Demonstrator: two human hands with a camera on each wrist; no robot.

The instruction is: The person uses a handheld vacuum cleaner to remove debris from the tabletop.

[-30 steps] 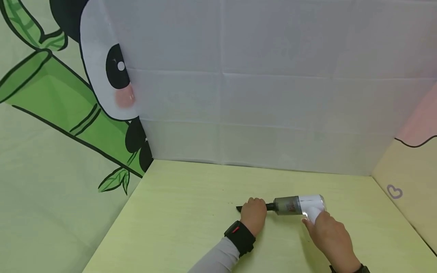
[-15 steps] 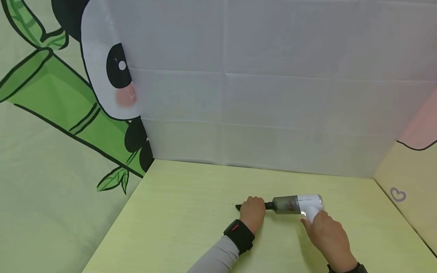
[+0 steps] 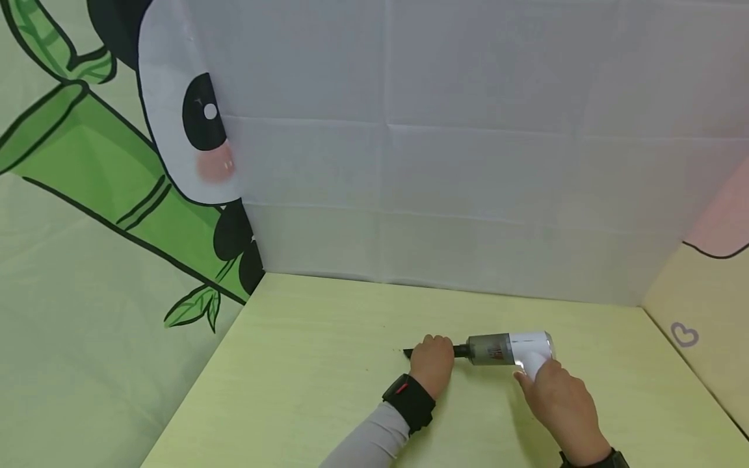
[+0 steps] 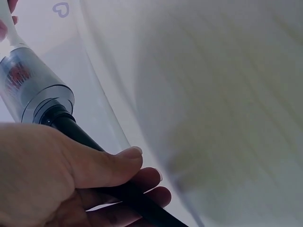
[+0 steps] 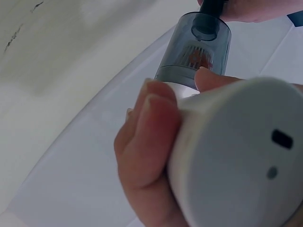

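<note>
A handheld vacuum cleaner with a white body and a smoky clear dust cup lies level, close over the pale yellow table. My left hand wraps round its long black nozzle, thumb on one side and fingers on the other in the left wrist view. The slanted nozzle tip pokes out left of that hand, by some tiny dark specks. My right hand grips the white handle. In the right wrist view a reddish-brown part shows inside the cup.
The yellow tabletop has a few scattered specks on it. A grey-white cloth wall closes off the back. Panda and bamboo print covers the left cloth, and a cream panel stands at the right.
The vacuum cleaner and both hands have shifted very slightly left and away from me. Both grips stay the same. The head view has turned a touch.
</note>
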